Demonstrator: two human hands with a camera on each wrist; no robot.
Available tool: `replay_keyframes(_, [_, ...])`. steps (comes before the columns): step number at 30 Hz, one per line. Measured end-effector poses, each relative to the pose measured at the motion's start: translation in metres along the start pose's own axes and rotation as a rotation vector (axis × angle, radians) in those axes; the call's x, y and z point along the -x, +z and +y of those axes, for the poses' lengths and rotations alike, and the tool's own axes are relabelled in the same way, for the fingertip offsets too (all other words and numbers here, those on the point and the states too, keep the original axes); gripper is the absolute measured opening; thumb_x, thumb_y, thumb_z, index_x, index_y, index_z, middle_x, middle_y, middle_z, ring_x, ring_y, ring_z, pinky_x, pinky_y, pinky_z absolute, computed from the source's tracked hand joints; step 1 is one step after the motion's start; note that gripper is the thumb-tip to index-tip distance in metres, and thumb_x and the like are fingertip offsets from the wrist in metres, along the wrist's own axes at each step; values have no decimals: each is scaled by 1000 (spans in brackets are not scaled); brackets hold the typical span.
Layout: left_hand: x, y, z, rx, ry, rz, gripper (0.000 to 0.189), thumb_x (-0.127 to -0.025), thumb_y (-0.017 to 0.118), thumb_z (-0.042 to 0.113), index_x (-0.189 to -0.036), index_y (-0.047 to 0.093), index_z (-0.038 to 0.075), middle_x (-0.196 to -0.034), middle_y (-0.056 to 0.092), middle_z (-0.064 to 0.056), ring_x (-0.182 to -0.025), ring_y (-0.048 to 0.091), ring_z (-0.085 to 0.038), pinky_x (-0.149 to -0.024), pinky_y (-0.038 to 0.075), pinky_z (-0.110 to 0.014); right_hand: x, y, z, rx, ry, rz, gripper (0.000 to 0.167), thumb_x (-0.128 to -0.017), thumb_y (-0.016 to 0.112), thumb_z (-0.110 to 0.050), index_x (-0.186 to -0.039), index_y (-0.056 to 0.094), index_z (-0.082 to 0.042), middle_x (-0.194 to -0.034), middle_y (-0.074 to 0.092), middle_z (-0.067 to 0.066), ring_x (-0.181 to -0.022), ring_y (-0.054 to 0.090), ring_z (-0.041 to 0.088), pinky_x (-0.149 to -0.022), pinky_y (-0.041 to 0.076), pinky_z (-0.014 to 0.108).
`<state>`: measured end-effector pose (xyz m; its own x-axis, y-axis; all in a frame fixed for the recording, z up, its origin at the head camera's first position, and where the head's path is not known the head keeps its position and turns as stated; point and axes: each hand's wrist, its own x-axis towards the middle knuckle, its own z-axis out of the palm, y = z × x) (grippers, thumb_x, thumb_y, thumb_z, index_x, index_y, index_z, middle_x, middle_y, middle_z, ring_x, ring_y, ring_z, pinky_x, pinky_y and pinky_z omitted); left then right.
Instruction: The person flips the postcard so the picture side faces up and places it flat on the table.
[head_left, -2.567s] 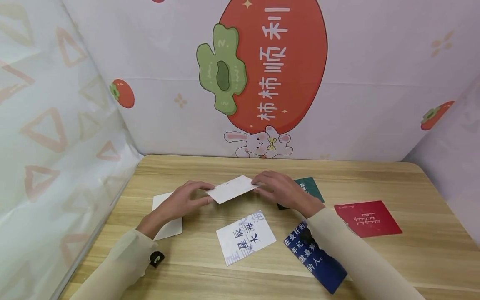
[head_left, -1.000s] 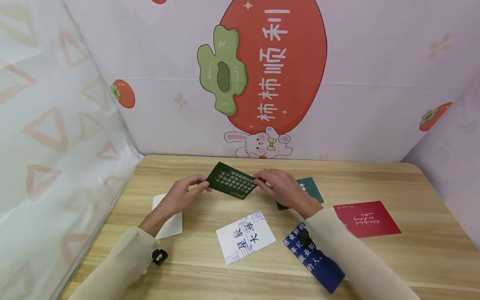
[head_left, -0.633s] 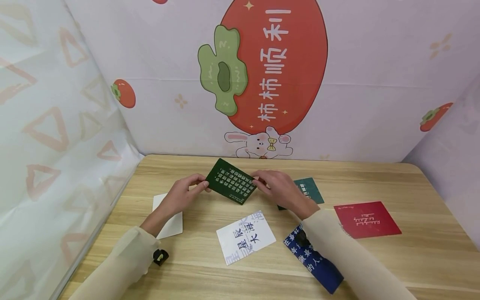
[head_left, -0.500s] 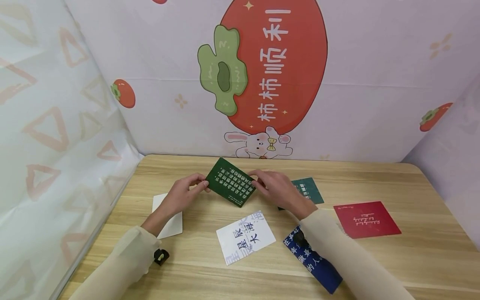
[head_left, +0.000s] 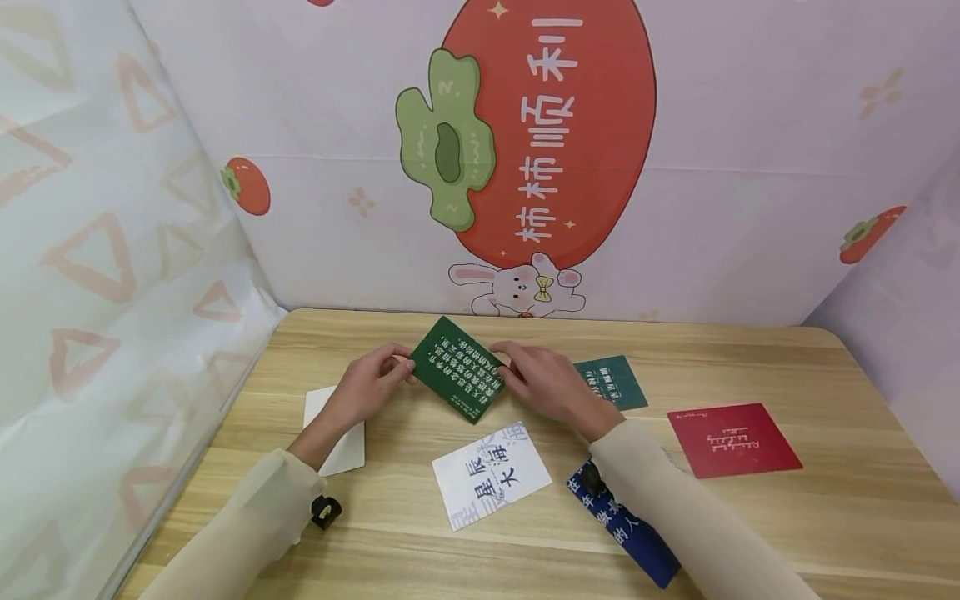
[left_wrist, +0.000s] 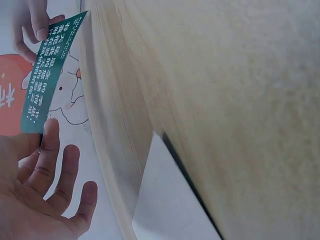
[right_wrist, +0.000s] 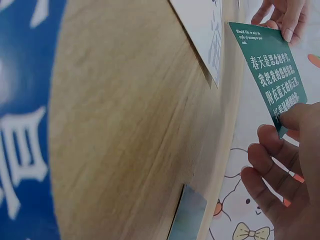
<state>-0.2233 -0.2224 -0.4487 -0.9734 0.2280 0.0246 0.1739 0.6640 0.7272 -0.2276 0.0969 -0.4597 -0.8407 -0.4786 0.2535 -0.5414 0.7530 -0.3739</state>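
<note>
A dark green postcard (head_left: 457,369) printed with white Chinese characters is held up, tilted, over the far middle of the table. My left hand (head_left: 367,385) pinches its left corner between thumb and index finger; in the left wrist view the other fingers (left_wrist: 67,165) spread away from it. My right hand (head_left: 546,379) pinches the opposite corner, and in the right wrist view its thumb covers the end of the lettering on the green postcard (right_wrist: 272,75). Below the held card lies a white card (head_left: 491,475) with blue characters.
On the wooden table (head_left: 420,558), a blank white card (head_left: 347,450) lies partly under my left wrist. A teal card (head_left: 618,382), a red card (head_left: 735,440) and a blue card (head_left: 626,529) lie to the right, the blue one partly covered by my right sleeve. A patterned backdrop (head_left: 337,242) stands behind.
The card first showed its white back, then was flipped to its green printed face. Since then it has turned slightly, its lower corner coming nearer, and my right hand has shifted left.
</note>
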Motion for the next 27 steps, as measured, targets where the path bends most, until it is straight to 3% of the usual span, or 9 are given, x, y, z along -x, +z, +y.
replay_keyframes(5, [-2, 1, -2, -14, -23, 7, 29, -113, 61, 27, -138, 68, 13, -97, 82, -4, -90, 62, -20, -81, 44, -37, -1, 3, -2, 11, 2, -22, 41, -110, 65, -24, -150, 61, -17, -91, 68, -3, -79, 59, 12, -73, 52, 30])
replay_keyframes(12, [-6, 1, -3, -39, -55, 16, 30, -114, 59, 27, -140, 66, 14, -95, 81, -2, -87, 60, -20, -81, 42, -37, -3, 7, -3, -8, 37, -69, 51, -109, 67, -35, -156, 57, -17, -99, 66, -3, -85, 59, 12, -77, 51, 31])
replay_keyframes(15, [-7, 1, -3, -31, -71, 11, 31, -114, 58, 27, -142, 65, 14, -95, 82, -4, -82, 56, -20, -79, 40, -37, -3, 7, -3, -21, 58, -106, 64, -105, 72, -45, -159, 53, -16, -115, 71, 0, -95, 63, 14, -86, 56, 35])
replay_keyframes(20, [-10, 1, -2, -8, -98, -4, 33, -115, 58, 27, -145, 62, 14, -95, 81, -7, -81, 52, -19, -76, 38, -36, -4, 7, -3, -17, 75, -159, 82, -97, 79, -56, -163, 49, -16, -154, 63, 10, -132, 66, 28, -113, 54, 51])
replay_keyframes(22, [-11, 2, -2, -15, -99, -12, 34, -114, 60, 27, -146, 62, 14, -96, 80, -6, -85, 56, -19, -79, 40, -35, -5, 8, -3, -11, 77, -171, 84, -96, 80, -57, -163, 50, -15, -156, 62, 12, -139, 64, 32, -116, 52, 53])
replay_keyframes(27, [-13, 3, -5, -61, -76, -53, 42, -110, 68, 25, -150, 60, 13, -103, 77, -7, -94, 64, -19, -84, 46, -35, -6, 10, -1, 9, 73, -179, 86, -94, 82, -58, -162, 52, -15, -152, 64, 12, -135, 65, 31, -114, 53, 52])
